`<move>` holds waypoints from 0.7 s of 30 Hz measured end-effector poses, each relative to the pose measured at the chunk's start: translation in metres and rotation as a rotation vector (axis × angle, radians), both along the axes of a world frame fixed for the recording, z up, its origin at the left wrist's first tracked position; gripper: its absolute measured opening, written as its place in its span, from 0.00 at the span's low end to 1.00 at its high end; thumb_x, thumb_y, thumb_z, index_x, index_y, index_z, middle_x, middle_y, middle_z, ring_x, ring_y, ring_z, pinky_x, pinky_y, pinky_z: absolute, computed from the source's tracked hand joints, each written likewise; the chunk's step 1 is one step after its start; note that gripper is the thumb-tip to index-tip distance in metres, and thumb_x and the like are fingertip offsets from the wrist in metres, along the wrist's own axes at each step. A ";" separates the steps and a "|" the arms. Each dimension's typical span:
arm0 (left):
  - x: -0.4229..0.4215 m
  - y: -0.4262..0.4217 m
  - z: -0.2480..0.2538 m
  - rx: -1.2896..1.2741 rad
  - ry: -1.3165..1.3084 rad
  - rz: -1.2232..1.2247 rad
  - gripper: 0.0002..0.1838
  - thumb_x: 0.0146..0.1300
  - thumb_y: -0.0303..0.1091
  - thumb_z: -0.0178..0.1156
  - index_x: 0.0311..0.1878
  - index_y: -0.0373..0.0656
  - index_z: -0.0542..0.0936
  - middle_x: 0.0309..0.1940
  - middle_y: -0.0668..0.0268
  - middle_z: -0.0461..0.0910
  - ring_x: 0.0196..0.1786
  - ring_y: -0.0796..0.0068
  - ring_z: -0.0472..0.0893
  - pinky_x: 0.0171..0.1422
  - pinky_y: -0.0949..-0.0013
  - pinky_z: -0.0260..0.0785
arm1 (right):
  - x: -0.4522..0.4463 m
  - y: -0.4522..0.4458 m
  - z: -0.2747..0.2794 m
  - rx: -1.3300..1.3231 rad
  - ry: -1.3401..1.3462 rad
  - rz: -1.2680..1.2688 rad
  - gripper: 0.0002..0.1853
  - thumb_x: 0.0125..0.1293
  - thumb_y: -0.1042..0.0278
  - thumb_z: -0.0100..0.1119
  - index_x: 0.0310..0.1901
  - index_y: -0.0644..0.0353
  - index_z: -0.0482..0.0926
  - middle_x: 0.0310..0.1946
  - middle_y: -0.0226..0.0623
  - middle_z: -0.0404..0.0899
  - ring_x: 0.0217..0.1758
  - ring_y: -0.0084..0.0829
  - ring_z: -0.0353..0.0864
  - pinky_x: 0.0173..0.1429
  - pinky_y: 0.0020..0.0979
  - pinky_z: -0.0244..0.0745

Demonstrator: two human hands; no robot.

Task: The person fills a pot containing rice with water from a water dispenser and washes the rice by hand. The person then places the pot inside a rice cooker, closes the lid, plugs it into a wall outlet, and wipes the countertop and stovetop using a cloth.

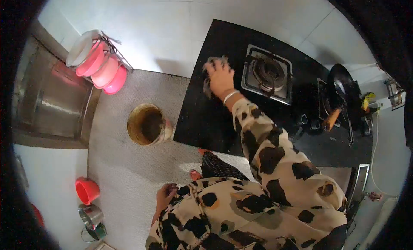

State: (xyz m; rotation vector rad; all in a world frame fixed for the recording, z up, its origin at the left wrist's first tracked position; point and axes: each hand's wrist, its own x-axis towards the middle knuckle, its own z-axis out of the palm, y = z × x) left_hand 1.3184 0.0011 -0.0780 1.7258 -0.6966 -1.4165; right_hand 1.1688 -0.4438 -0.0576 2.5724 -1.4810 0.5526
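Note:
My right hand (220, 80) presses a crumpled grey cloth (207, 87) against the black stove top (202, 116), near its left end. The fingers curve over the cloth and hide much of it. To the right of this hand is a gas burner (267, 73) with a metal pan support in a steel tray. My left hand (166, 194) hangs low beside my body, close to the patterned shirt (258, 202). Its fingers look curled in, partly hidden, and nothing shows in them.
A wok (340, 84) and a wooden-handled utensil (332, 119) are at the stove's right. On the floor stands a bucket (164, 128). Pink bowls (104, 71) hang in a wall rack. A red tub (87, 190) and a steel pot (90, 216) stand lower left.

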 end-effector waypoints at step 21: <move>0.027 -0.104 0.027 0.142 0.007 0.128 0.11 0.62 0.20 0.58 0.48 0.32 0.76 0.40 0.54 0.82 0.38 0.65 0.82 0.47 0.66 0.77 | -0.101 -0.187 0.132 0.491 -0.999 0.244 0.20 0.58 0.75 0.58 0.54 0.60 0.73 0.46 0.37 0.78 0.47 0.30 0.77 0.53 0.30 0.74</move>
